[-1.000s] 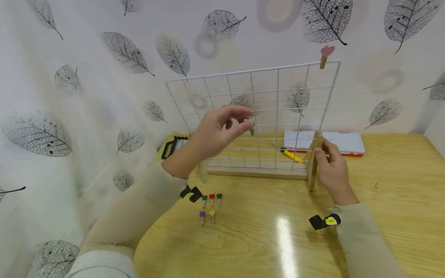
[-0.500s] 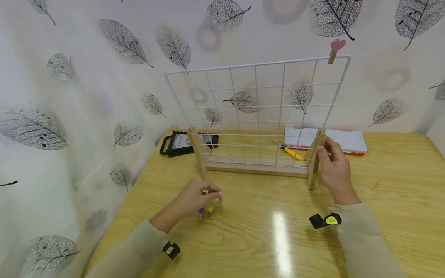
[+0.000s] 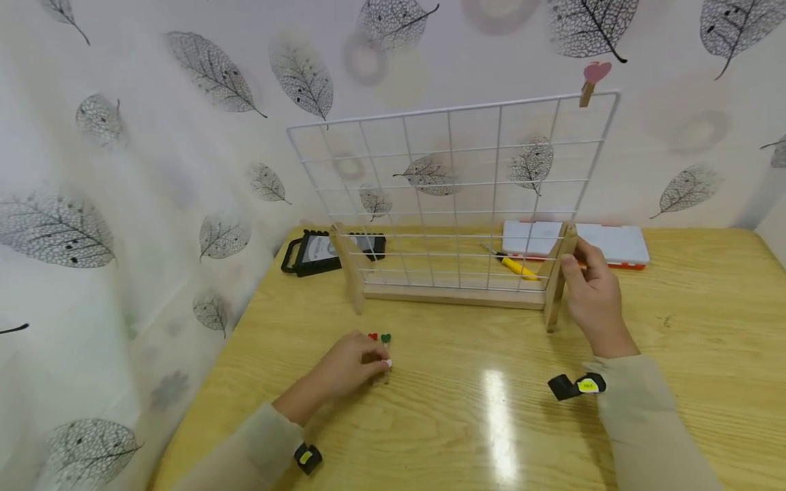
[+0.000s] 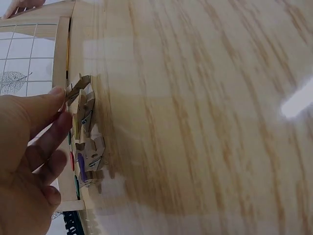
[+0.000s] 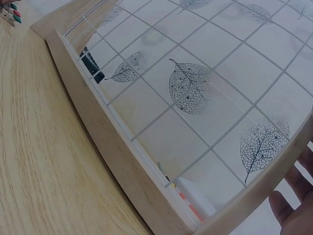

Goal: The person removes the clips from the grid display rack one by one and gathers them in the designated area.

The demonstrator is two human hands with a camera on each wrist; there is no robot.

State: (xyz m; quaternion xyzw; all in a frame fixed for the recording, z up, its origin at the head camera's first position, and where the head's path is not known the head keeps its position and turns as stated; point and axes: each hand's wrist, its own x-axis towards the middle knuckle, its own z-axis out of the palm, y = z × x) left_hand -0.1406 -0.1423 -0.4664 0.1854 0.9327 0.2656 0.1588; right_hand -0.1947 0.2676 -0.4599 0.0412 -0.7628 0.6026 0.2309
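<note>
My left hand [image 3: 351, 365] is low over the table, its thumb and fingertip pinching a small wooden clothespin with a white heart [image 3: 388, 363]. Beside it on the table are small clothespins with a red heart [image 3: 372, 337] and a green heart [image 3: 385, 338]. Purple [image 4: 82, 166] and yellow [image 4: 75, 126] ones show in the left wrist view; the hand covers them in the head view. My right hand [image 3: 595, 300] grips the right wooden post [image 3: 557, 279] of a white wire grid rack [image 3: 451, 184]. A pink heart clothespin [image 3: 593, 80] is clipped at the grid's top right.
Behind the rack lie a yellow-handled screwdriver [image 3: 518, 266] and a white, red-edged flat case [image 3: 614, 247]. A black case with a handle [image 3: 313, 252] is at the back left. A leaf-patterned curtain [image 3: 184, 157] borders the wooden table [image 3: 454, 416].
My left hand has come down from in front of the grid to the clothespins on the table, a clothespin in its fingertips. My right hand has stayed at the post.
</note>
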